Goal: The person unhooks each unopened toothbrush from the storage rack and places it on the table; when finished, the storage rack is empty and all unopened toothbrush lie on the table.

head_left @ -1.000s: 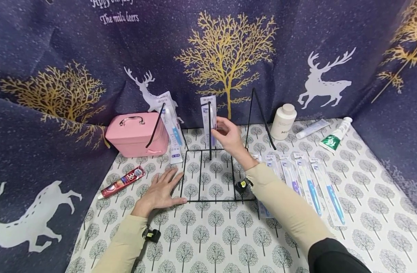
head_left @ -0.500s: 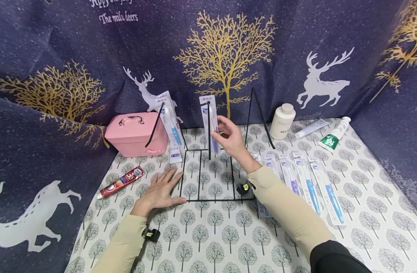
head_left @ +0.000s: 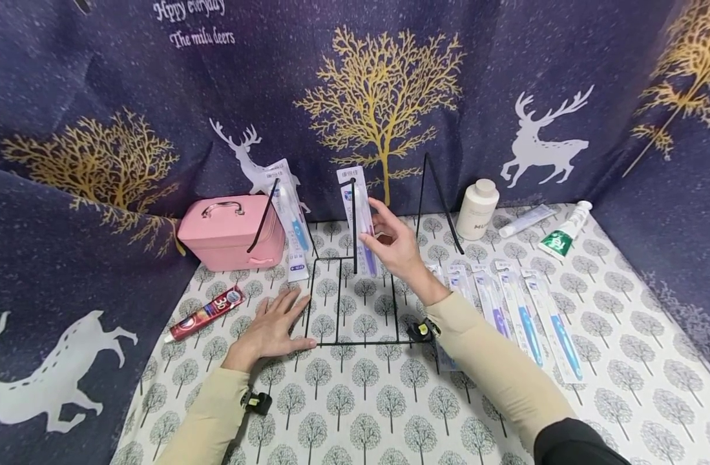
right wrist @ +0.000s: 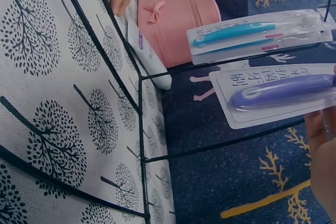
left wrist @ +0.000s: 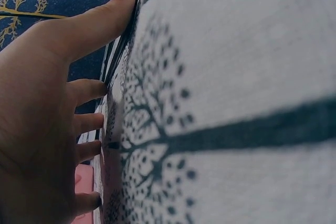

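Observation:
A packaged purple toothbrush [head_left: 367,248] hangs on the middle hook of the black wire rack [head_left: 355,343]. My right hand [head_left: 396,245] pinches its right edge, thumb in front and fingers behind. In the right wrist view, the purple toothbrush [right wrist: 283,90] shows its handle end, with part of my right hand [right wrist: 324,156] below it. My left hand [head_left: 273,329] lies spread on the tablecloth, its thumb at the rack's front left corner. On the rack's left hook hangs a packaged blue toothbrush [head_left: 296,226]; the right hook [head_left: 444,200] is bare.
A pink case [head_left: 232,236] and a red toothpaste box [head_left: 206,313] are at left. Several packaged toothbrushes [head_left: 555,326] lie at right. Behind them are a white bottle [head_left: 478,210], a grey tube [head_left: 526,221] and a green-and-white tube [head_left: 565,229]. A white tube [head_left: 298,265] stands beside the rack.
The purple toothbrush's package has swung so its lower end sits lower and further right, facing front more. My right hand has moved slightly with it. My left hand stays in place.

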The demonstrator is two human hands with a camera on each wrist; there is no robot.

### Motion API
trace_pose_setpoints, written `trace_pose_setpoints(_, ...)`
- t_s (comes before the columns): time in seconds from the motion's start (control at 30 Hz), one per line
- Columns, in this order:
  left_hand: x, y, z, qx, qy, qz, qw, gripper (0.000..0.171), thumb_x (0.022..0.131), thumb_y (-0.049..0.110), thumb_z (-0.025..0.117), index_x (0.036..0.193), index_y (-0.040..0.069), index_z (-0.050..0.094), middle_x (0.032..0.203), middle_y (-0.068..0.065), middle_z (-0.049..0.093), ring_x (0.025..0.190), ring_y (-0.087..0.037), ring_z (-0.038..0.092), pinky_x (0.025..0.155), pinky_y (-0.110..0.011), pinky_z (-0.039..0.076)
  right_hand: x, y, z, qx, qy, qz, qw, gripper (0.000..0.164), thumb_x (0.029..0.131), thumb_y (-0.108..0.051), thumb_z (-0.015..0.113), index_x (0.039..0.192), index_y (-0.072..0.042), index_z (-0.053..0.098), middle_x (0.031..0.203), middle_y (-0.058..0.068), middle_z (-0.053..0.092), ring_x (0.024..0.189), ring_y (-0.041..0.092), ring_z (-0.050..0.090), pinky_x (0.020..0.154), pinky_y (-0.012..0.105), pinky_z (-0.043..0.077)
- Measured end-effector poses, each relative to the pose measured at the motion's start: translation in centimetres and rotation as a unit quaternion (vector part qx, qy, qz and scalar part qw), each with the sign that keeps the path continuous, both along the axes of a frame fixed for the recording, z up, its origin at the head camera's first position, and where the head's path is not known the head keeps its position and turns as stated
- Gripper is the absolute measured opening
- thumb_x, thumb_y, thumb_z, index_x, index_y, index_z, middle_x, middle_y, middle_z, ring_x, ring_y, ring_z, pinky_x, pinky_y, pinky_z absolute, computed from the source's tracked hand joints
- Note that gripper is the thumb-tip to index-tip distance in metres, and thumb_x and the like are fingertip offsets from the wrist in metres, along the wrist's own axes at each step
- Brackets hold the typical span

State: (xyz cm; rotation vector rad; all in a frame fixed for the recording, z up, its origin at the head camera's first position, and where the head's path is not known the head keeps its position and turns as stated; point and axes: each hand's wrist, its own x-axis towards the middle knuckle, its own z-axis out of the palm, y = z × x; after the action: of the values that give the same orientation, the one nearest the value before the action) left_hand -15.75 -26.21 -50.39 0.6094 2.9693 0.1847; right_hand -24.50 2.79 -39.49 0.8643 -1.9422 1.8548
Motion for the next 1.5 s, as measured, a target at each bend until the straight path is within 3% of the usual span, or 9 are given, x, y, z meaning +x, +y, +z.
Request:
trace_pose_setpoints(0.47, -0.2, 0.0, 0.0, 0.006, 0.003, -0.004, 1.0000, 0.099, 0.070, 0.078, 0.047, 0.146, 0.021, 0.020, 0.154, -0.007, 0.010, 0.138, -0.036, 0.014, 0.105, -0.066, 0.012, 2.8, 0.9, 0.9, 0.039, 0.027, 0.007, 0.999, 0.062, 0.077, 0.007, 0.065, 0.134, 0.001, 0.041, 0.094, 0.023, 0.064, 0.071, 0.031, 0.064, 0.059, 0.041, 0.057)
trace_pose_setpoints(1.0, 0.0, 0.0, 0.0, 0.007, 0.002, 0.000, 1.0000, 0.099, 0.070, 0.077, 0.048, 0.146, 0.021, 0.019, 0.154, -0.008, 0.010, 0.138, -0.035, 0.014, 0.107, -0.064, 0.012, 5.1, 1.4, 1.0, 0.036, 0.053, 0.023, 0.998, 0.062, 0.074, 0.012, 0.065, 0.131, 0.010, 0.040, 0.090, 0.025, 0.065, 0.068, 0.028, 0.063, 0.056, 0.037, 0.057)
trace_pose_setpoints(1.27, 0.0, 0.0, -0.1, 0.007, 0.006, -0.003, 1.0000, 0.098, 0.070, 0.077, 0.048, 0.146, 0.021, 0.020, 0.154, -0.008, 0.011, 0.138, -0.035, 0.015, 0.106, -0.066, 0.013, 4.4, 1.8, -1.5, 0.022, 0.065, 0.040, 0.997, 0.065, 0.075, 0.008, 0.067, 0.134, -0.001, 0.042, 0.088, 0.021, 0.065, 0.067, 0.020, 0.064, 0.054, 0.029, 0.056)
trace_pose_setpoints(1.5, 0.0, -0.1, -0.2, 0.005, -0.002, 0.000, 1.0000, 0.099, 0.070, 0.079, 0.046, 0.147, 0.022, 0.019, 0.154, -0.007, 0.009, 0.139, -0.034, 0.013, 0.106, -0.065, 0.012, 6.5, 1.9, 0.3, 0.015, 0.079, 0.050, 0.996, 0.061, 0.071, 0.016, 0.065, 0.127, 0.014, 0.041, 0.085, 0.026, 0.064, 0.063, 0.028, 0.062, 0.053, 0.035, 0.057)
